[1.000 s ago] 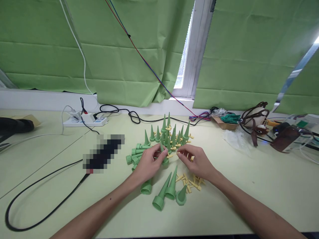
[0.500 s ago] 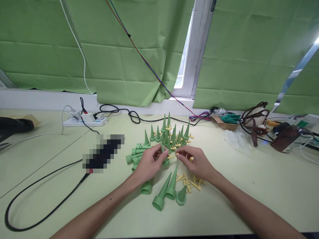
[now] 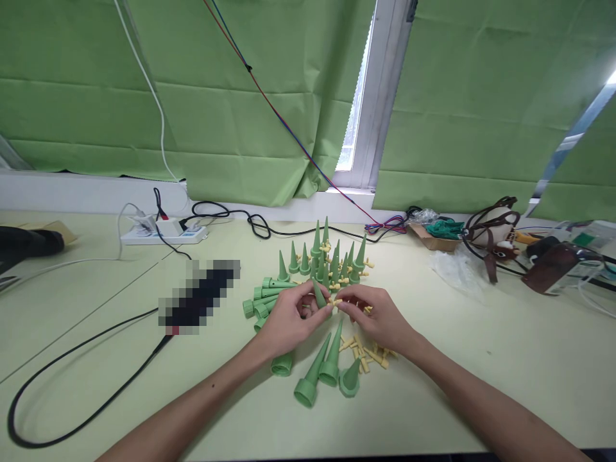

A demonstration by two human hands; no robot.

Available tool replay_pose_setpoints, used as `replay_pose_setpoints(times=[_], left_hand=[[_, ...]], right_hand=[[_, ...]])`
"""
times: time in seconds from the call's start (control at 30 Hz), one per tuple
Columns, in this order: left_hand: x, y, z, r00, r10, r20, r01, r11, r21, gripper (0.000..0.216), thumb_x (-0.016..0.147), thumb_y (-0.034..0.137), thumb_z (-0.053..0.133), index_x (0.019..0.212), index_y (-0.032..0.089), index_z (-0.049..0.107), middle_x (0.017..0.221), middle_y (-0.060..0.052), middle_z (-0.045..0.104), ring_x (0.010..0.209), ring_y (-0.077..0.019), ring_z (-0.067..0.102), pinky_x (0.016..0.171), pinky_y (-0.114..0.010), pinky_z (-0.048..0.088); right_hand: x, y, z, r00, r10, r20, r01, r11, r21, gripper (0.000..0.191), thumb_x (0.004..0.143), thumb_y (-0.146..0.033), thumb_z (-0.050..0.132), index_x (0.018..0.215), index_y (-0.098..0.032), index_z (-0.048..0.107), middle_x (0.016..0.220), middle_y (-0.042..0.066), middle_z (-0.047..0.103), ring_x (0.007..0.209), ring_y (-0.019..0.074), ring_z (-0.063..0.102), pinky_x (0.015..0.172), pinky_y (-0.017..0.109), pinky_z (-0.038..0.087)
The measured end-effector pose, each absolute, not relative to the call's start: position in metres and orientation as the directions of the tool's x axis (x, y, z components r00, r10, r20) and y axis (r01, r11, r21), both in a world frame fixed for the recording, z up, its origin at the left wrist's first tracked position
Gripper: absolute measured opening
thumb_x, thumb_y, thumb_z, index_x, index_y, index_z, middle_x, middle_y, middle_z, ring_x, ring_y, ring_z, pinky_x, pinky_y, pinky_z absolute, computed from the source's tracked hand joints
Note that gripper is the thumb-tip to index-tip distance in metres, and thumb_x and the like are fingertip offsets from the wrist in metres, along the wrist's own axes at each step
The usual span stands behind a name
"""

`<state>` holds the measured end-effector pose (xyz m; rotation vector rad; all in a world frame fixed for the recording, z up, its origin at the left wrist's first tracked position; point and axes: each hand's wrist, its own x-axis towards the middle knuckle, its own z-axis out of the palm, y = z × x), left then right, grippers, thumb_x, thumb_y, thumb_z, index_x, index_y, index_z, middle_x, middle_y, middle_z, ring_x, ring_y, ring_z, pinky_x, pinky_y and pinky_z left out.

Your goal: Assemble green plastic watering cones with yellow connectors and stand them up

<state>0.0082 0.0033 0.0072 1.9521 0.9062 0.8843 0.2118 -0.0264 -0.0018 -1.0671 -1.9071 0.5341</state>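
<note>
My left hand (image 3: 294, 316) grips a green plastic spike (image 3: 318, 294), tilted with its tip up and to the left. My right hand (image 3: 376, 314) pinches a small yellow T-shaped valve (image 3: 335, 302), which meets the spike's side between my fingertips. Beyond my hands stand several upright green spikes (image 3: 316, 240), many with yellow valves attached. More green spikes (image 3: 269, 292) lie in a pile left of my left hand. Nearer me lie a few loose spikes (image 3: 312, 375). Loose yellow valves (image 3: 360, 351) are scattered just below my right hand.
A power strip (image 3: 166, 235) with plugs sits at the back left, and a black cable (image 3: 262, 224) runs along the wall. On the left lies a pixelated dark object (image 3: 202, 298). At right are a plastic bag (image 3: 457, 273), a cardboard box (image 3: 433, 237) and a brown object (image 3: 561, 269).
My right hand has moved slightly left, bringing its fingers to the yellow valve at the spike. The spike in my left hand has tilted and shifted a little to the right.
</note>
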Motion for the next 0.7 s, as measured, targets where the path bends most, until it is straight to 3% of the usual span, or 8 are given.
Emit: replay_pose_setpoints(times=[0.17, 0.37, 0.53, 0.7], left_hand=[[0.009, 0.0049, 0.0042, 0.471, 0.842, 0.264, 0.334, -0.447, 0.83, 0.019, 0.082, 0.032, 0.072, 0.094, 0.019, 0.066, 0.06, 0.006, 0.049, 0.053, -0.0098, 0.043, 0.05, -0.02, 0.034], [0.0089, 0.0069, 0.0015, 0.479, 0.815, 0.326, 0.357, -0.52, 0.776, 0.01, 0.083, 0.027, 0.07, 0.091, 0.019, 0.07, 0.084, 0.001, 0.068, 0.056, -0.0092, 0.048, 0.052, -0.021, 0.04], [0.0089, 0.0063, 0.0021, 0.505, 0.786, 0.356, 0.372, -0.571, 0.732, 0.009, 0.086, 0.024, 0.067, 0.094, 0.02, 0.07, 0.096, -0.001, 0.071, 0.064, -0.0104, 0.057, 0.056, -0.022, 0.046], [0.0089, 0.0059, -0.0007, 0.524, 0.751, 0.401, 0.382, -0.628, 0.678, 0.009, 0.089, 0.025, 0.064, 0.095, 0.02, 0.069, 0.094, -0.001, 0.071, 0.068, -0.0115, 0.061, 0.058, -0.022, 0.049]], right_hand=[[0.2122, -0.0256, -0.003, -0.258, 0.837, 0.482, 0.471, 0.545, -0.694, 0.012, 0.095, -0.024, 0.059, 0.097, -0.019, 0.07, 0.081, 0.002, 0.07, 0.067, 0.0138, 0.059, 0.059, 0.024, 0.046], [0.2122, -0.0264, -0.0036, -0.271, 0.844, 0.462, 0.483, 0.534, -0.694, 0.013, 0.095, -0.024, 0.058, 0.099, -0.019, 0.07, 0.086, 0.003, 0.071, 0.071, 0.0149, 0.061, 0.061, 0.025, 0.047], [0.2132, -0.0259, -0.0044, -0.293, 0.846, 0.445, 0.481, 0.533, -0.696, 0.013, 0.095, -0.024, 0.059, 0.101, -0.02, 0.068, 0.09, 0.004, 0.071, 0.072, 0.0148, 0.061, 0.061, 0.025, 0.049], [0.2134, -0.024, -0.0066, -0.294, 0.845, 0.446, 0.497, 0.534, -0.684, 0.012, 0.095, -0.024, 0.057, 0.1, -0.02, 0.068, 0.088, 0.004, 0.07, 0.071, 0.0157, 0.061, 0.062, 0.026, 0.048]])
